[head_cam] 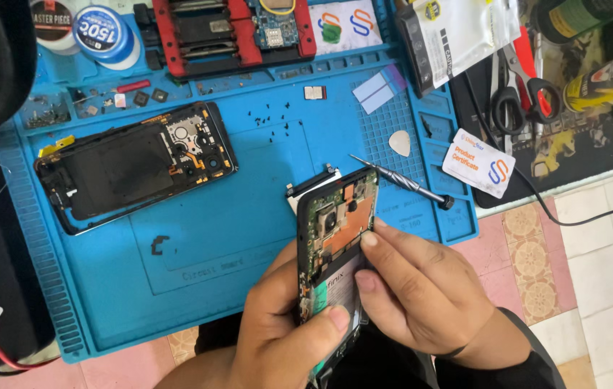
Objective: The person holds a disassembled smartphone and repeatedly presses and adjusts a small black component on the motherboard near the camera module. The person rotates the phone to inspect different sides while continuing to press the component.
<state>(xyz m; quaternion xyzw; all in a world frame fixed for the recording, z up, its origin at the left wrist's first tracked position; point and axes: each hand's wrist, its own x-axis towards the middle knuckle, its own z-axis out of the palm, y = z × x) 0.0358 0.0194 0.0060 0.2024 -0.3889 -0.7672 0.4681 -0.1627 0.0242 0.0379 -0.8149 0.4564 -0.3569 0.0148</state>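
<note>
Between the hands, an opened smartphone shows a green circuit board, copper-orange shielding and a white battery in a black frame. Beyond them lies a bright blue repair mat speckled with tiny black screws, a red-and-black clamp fixture, and red-handled scissors to the right above pink patterned floor tiles.

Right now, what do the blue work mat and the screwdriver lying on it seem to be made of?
Blue work mat: probably silicone or soft rubber, matte; moulded trays and raised ridges, no glare. Screwdriver: likely metal, a bright knurled silver shaft catching light, with a dark end cap, perhaps plastic.
</note>
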